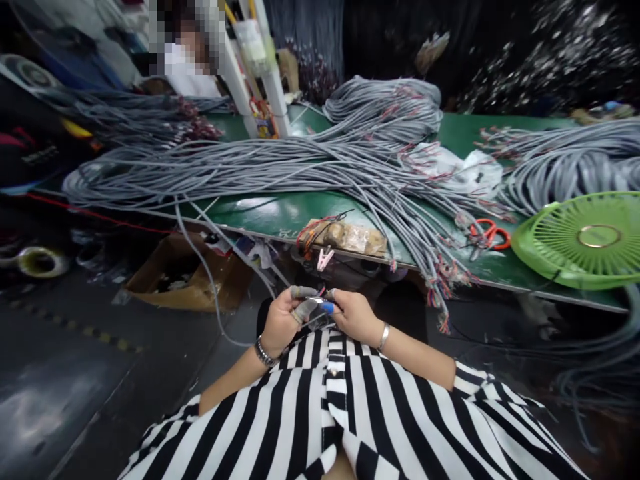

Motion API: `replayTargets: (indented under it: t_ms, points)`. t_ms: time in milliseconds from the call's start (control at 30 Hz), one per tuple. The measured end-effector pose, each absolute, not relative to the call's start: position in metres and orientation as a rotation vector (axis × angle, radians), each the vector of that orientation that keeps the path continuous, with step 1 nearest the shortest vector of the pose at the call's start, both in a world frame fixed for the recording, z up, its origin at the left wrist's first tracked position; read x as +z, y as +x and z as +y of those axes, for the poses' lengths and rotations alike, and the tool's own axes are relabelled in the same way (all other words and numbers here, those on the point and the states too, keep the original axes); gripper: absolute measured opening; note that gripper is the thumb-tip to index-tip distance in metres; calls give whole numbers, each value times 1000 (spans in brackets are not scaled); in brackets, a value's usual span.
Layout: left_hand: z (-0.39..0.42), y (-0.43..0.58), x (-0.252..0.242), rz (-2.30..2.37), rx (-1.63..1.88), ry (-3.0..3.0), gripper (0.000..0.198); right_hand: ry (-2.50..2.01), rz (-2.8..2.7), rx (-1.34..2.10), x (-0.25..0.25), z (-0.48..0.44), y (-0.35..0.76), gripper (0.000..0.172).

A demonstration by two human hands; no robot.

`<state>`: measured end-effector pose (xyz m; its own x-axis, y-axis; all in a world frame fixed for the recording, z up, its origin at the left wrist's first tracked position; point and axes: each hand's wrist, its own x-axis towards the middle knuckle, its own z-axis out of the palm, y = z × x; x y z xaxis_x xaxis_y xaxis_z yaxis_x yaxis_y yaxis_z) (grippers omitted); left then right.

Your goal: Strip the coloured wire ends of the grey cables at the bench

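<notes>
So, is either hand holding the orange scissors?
No, the scissors lie on the table by the fan; the left hand and right hand pinch a wire.

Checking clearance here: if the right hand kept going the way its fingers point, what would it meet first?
The right hand points toward the left hand; probably it would first press the blue-tipped piece at its fingertips into that hand's grey-capped fingers.

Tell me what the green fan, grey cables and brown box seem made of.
The green fan looks like moulded plastic, glossy, with thin grille ribs. The grey cables seem to have matte rubber or plastic sheaths, bending loosely. The brown box appears to be cardboard, dull, with bent flaps.
</notes>
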<state>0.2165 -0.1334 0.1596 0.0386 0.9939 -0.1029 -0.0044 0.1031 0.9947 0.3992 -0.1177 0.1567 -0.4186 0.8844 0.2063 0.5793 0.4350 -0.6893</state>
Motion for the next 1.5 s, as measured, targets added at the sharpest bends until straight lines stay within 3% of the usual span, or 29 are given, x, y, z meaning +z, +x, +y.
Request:
replayTargets:
  t_ms: [167, 267, 367, 500, 633, 700, 833, 933, 1000, 1067, 1233, 1400, 1500]
  points:
    - [-112, 207, 147, 1357, 768, 1562, 47, -1217, -1846, 750, 158, -113, 423, 21]
    - [-96, 203, 157, 1440, 539, 1944, 35, -1151, -1806, 776, 158, -116, 434, 24]
    - [-77, 207, 186, 1425, 580, 2220, 20, -1081, -1813, 805, 156, -121, 441, 24]
    - [-49, 233, 237, 1253, 708, 2447, 22, -991, -1837, 810, 155, -127, 448, 25]
    - [-8, 287, 268, 1008, 573, 2737, 18, -926, -1864, 815, 156, -128, 453, 27]
    - [18, 320, 271, 875, 451, 2881, 14, -913, -1876, 817, 156, -129, 453, 28]
    - [67, 376, 258, 618, 27, 3150, 31, -881, -1913, 793, 153, -131, 453, 32]
    - [88, 394, 244, 632, -306, 3222, 27, -873, -1945, 773, 150, -132, 456, 35]
    - [94, 395, 238, 641, -318, 3215, 21, -890, -1960, 772, 150, -132, 459, 34]
    - [96, 391, 235, 648, -87, 3107, 14, -911, -1960, 773, 150, -132, 461, 32]
    - [98, 364, 257, 766, 915, 2567, 8, -946, -1957, 791, 153, -131, 458, 27]
    - [84, 288, 305, 763, 1763, 1862, 23, -1050, -1925, 761, 151, -129, 451, 18]
    - [52, 224, 310, 626, 1994, 1403, 33, -1129, -1821, 683, 149, -124, 450, 19]
